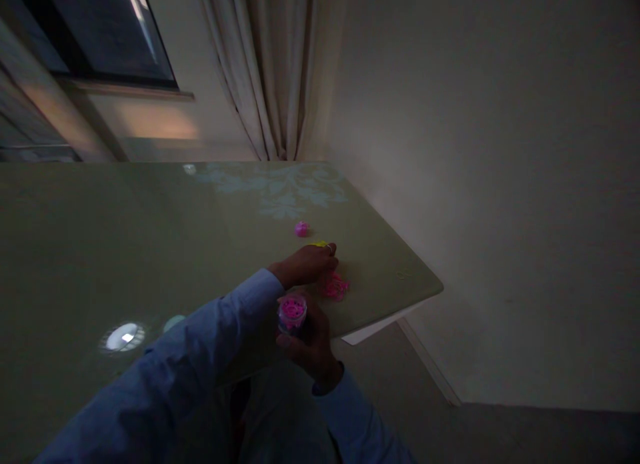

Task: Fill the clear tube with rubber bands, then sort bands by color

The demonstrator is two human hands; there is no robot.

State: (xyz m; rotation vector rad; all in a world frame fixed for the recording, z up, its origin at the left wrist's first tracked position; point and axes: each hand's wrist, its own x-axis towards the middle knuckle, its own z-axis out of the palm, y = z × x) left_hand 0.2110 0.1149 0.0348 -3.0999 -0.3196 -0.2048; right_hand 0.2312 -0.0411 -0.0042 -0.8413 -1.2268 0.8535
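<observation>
My right hand (314,341) is wrapped round a small clear jar (292,313) with pink pieces inside, near the table's front edge. Farther forward, my left hand (311,263) reaches across over the table with its fingers pressed together; what they hold, if anything, is too small to make out. Just beyond that hand shows a yellow item (318,244). Beside and below its fingertips lies a loose pile of pink pieces (336,287). A round pink-purple object (301,229) sits farther back on the tabletop.
The green table (150,251) has a rounded corner at the right, by a plain wall (475,184). Small yellowish bits (403,274) lie near that corner. Curtains (270,71) hang behind the table, and a window (105,31) is at the upper left.
</observation>
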